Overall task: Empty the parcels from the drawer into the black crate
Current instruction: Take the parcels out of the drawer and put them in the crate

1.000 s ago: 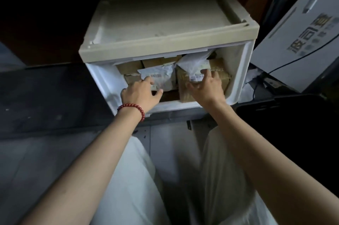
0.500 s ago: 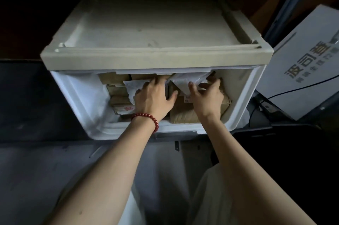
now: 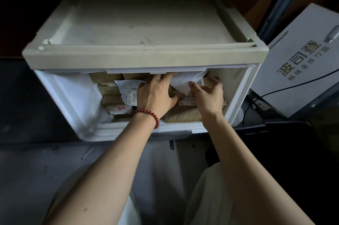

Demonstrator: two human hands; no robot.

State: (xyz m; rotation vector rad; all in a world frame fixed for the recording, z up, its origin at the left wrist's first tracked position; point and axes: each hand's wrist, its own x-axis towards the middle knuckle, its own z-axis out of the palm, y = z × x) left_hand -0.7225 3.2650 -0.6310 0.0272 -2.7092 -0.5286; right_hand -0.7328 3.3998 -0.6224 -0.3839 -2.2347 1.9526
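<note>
Head view: The white drawer (image 3: 128, 131) is pulled out from under a cream cabinet (image 3: 143, 23) at 12 o'clock. It is full of parcels. Brown boxes (image 3: 108, 89) are stacked at its 9 o'clock side. A white bag (image 3: 185, 81) lies on top in the middle.

The left hand (image 3: 156, 94), with red beads (image 3: 148, 114) on the wrist, reaches in and touches the bag's 9 o'clock end. Its fingertips hide under the cabinet edge, so its grip cannot be told. The right hand (image 3: 207, 96) pinches the bag's 3 o'clock end, thumb on top and fingers curled behind. A brown parcel (image 3: 183, 114) lies under both hands.

The black crate (image 3: 275, 127) sits at 4 o'clock, too dark to see well. A printed white box (image 3: 302, 70) leans at 2 o'clock.
</note>
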